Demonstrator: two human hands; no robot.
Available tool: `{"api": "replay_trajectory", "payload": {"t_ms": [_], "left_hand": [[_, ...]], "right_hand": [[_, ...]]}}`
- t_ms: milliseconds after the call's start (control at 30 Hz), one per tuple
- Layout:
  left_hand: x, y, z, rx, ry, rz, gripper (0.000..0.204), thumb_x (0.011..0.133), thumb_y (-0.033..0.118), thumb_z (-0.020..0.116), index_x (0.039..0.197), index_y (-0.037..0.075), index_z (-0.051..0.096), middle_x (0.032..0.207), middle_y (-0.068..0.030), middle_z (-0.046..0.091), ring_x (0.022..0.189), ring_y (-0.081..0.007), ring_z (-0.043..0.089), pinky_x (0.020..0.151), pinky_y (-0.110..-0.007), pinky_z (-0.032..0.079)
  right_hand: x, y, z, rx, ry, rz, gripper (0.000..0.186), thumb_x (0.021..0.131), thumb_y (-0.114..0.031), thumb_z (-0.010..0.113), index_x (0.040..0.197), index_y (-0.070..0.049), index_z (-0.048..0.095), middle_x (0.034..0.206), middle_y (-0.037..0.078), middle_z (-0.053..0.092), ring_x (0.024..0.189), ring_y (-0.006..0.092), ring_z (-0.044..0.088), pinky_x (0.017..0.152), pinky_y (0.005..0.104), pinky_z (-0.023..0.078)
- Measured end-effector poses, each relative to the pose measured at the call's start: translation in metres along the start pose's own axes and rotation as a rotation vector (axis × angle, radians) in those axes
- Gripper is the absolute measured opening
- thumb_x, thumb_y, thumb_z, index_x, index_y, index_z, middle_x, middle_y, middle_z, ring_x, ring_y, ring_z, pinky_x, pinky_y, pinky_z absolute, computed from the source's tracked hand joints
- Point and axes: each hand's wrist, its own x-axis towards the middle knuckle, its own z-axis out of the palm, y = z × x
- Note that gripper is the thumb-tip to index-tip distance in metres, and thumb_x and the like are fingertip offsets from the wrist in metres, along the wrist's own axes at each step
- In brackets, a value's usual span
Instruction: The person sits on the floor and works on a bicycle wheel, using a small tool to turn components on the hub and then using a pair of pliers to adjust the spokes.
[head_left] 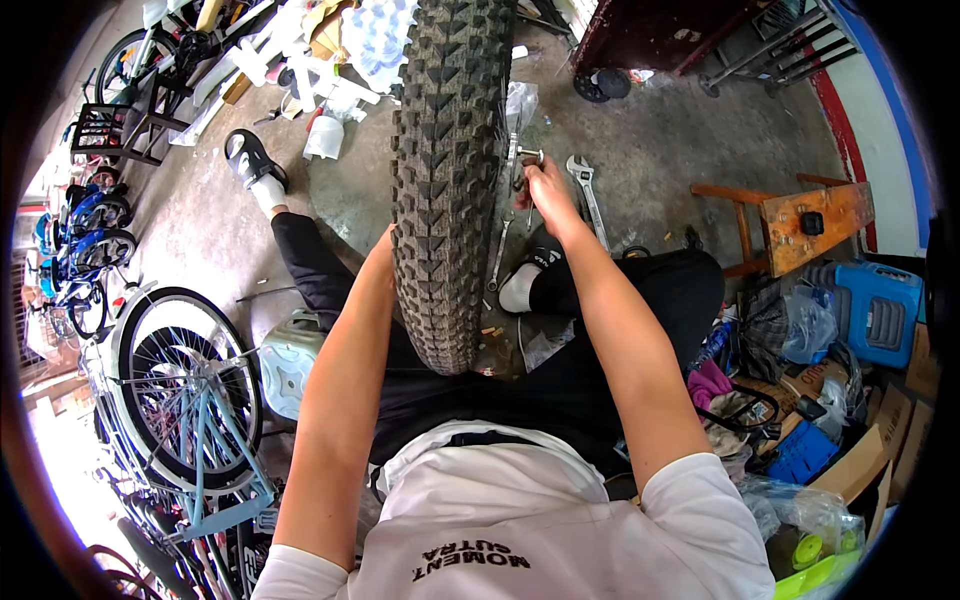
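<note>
Head view, tyre [447,190], littered floor [690,150], white wall [872,110]

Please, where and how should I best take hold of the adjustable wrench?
Grip the adjustable wrench at mid-handle, probably from above with the right hand: it lies on the floor, long handle exposed, head pointing away from you.

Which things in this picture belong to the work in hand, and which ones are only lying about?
Likely part of the work:
knobby tyre, with the right hand beside it
adjustable wrench on the floor
smaller wrench on the floor

Apparently only lying about:
blue plastic case
wooden bench
white container
</note>
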Motion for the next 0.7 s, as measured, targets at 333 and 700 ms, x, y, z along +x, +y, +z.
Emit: {"api": "replay_trajectory", "payload": {"t_ms": [333, 700], "left_hand": [[0.008, 0.003, 0.005, -0.071, 0.205, -0.136, 0.037, 0.102, 0.022, 0.051, 0.132, 0.001, 0.055, 0.116, -0.0147, 0.066, 0.098, -0.0246, 0.066, 0.084, -0.036, 0.056], [0.013, 0.005, 0.007, -0.139, 0.322, -0.215, 0.033, 0.098, 0.022, 0.055, 0.121, 0.0, 0.062, 0.108, -0.0119, 0.07, 0.09, -0.0258, 0.069, 0.078, -0.041, 0.057]], "right_hand": [[-0.099, 0.032, -0.006, -0.144, 0.114, -0.006, 0.043, 0.097, -0.013, 0.052, 0.136, 0.0, 0.045, 0.073, 0.006, 0.057, 0.052, 0.014, 0.053, 0.048, 0.031, 0.048], [-0.029, 0.026, -0.007, -0.557, 0.436, -0.323, 0.037, 0.1, -0.024, 0.045, 0.13, -0.005, 0.055, 0.117, 0.027, 0.063, 0.108, 0.0457, 0.059, 0.091, 0.0502, 0.045]]}}
